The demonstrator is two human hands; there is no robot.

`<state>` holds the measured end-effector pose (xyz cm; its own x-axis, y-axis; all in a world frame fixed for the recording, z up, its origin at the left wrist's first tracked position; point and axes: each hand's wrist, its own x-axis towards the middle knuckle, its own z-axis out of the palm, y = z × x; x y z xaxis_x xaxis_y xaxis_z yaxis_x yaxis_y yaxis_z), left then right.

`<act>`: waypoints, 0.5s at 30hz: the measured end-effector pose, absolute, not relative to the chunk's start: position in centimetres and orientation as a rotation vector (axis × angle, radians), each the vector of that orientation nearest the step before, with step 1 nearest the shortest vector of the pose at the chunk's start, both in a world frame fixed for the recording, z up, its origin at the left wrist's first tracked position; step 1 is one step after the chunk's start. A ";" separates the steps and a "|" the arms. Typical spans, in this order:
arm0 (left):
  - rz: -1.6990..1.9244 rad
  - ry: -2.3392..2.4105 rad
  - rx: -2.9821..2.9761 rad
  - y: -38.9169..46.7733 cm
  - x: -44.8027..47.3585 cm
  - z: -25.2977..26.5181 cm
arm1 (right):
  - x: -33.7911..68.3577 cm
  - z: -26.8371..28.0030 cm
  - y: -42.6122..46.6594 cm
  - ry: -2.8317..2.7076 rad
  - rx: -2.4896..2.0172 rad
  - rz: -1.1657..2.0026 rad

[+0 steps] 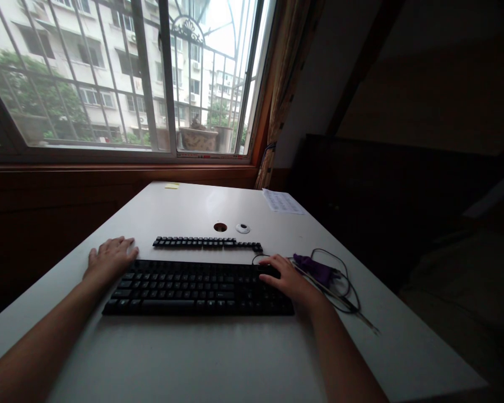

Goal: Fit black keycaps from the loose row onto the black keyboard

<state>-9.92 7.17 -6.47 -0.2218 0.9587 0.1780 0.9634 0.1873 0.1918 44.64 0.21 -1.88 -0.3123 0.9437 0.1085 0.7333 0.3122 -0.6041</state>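
Note:
A black keyboard (pixel 176 288) lies flat on the white table (pixel 185 358). Its far rows and right-hand section look darker than the lettered keys; I cannot tell whether caps sit there. Behind it, black keycaps (pixel 193 242) stand in a long line, with a short run at the right end. My left hand (pixel 111 254) rests palm down on the table by the keyboard's far left corner, fingers stretched out. Over the keyboard's far right part is my right hand (pixel 288 280), thumb and fingers apart, touching or just above it. Nothing shows between those fingers.
Right of the keyboard lie a dark cable (pixel 348 274), a purple cloth pouch (pixel 315 270) and a thin rod-like tool (pixel 363 319). Farther back are a round table hole (pixel 220 227), a white round cover (pixel 242 228), a printed sheet (pixel 283 201) and a yellow note (pixel 172 186).

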 end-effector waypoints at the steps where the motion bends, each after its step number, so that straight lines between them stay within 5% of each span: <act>1: -0.410 -2.407 -1.946 7.2 -9.9 -6.5 | 44.7 -2.0 0.3 -2.132 -1.492 0.636; 15: -0.384 -2.393 -1.958 7.3 -10.1 -6.9 | 45.1 -2.8 0.8 -2.055 -1.542 0.758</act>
